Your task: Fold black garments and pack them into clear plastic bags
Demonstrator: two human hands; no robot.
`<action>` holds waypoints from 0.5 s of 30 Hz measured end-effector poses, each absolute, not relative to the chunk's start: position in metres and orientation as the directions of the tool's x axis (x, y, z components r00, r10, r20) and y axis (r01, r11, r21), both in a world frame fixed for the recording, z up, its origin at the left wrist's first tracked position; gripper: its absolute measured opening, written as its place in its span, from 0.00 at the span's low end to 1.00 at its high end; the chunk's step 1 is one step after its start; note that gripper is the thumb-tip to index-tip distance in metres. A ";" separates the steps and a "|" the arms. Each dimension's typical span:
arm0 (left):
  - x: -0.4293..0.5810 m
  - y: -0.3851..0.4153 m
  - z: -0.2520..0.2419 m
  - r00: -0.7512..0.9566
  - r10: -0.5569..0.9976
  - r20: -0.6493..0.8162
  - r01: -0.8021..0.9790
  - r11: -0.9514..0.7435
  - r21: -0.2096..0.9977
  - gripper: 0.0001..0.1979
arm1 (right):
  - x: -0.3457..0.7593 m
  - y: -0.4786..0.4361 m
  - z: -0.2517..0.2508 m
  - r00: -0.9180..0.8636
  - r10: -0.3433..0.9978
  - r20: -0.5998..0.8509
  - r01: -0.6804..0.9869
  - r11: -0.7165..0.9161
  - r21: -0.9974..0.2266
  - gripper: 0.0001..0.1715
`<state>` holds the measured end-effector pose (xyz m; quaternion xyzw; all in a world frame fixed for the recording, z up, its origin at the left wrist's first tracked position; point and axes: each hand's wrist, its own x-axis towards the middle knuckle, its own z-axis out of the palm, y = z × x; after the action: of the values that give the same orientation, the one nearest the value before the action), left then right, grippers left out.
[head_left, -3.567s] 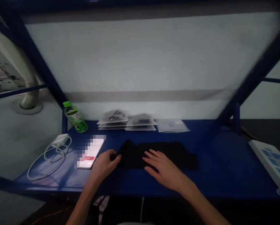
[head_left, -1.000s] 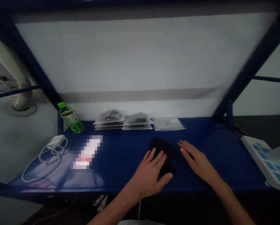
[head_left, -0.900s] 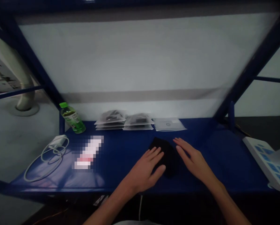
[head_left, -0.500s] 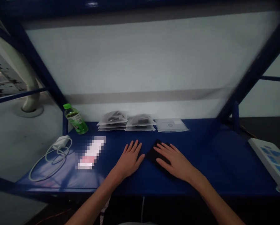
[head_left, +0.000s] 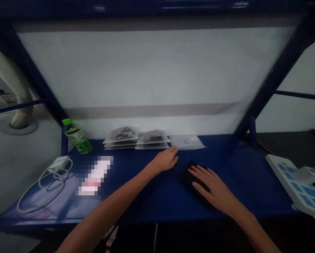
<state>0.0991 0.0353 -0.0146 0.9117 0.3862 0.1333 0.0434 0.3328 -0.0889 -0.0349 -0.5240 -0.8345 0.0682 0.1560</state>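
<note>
Right hand [head_left: 212, 186] lies flat, fingers spread, holding nothing, on the folded black cloth [head_left: 191, 177] near the blue table's [head_left: 252, 213] front edge; left hand [head_left: 164, 159] stretches out empty, fingertips just beside a clear plastic sleeve [head_left: 186, 142].

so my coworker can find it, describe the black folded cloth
On the blue metal shelf, look just below the row of clear plastic bags, right of centre. The black folded cloth lies there under the right hand, dark and soft, unlike the clear bags behind it.
</note>
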 end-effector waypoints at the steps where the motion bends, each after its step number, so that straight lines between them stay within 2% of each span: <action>1: 0.108 0.043 -0.016 0.665 0.715 0.217 0.692 -0.699 0.180 0.25 | 0.334 -0.090 -0.036 -0.399 0.897 0.193 0.855 0.439 -0.277 0.30; 9: 0.123 0.032 -0.026 0.652 0.711 0.263 0.704 -0.696 0.138 0.18 | 0.336 -0.092 -0.038 -0.387 0.903 0.187 0.855 0.428 -0.294 0.31; 15: 0.095 -0.006 -0.017 0.639 0.726 0.252 0.723 -0.680 0.124 0.14 | 0.340 -0.098 -0.033 -0.415 0.902 0.118 0.855 0.431 -0.289 0.42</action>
<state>0.0947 -0.0063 -0.0173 0.9054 0.4002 0.1419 0.0057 0.3398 -0.0975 -0.0332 -0.5252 -0.8362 0.0922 0.1284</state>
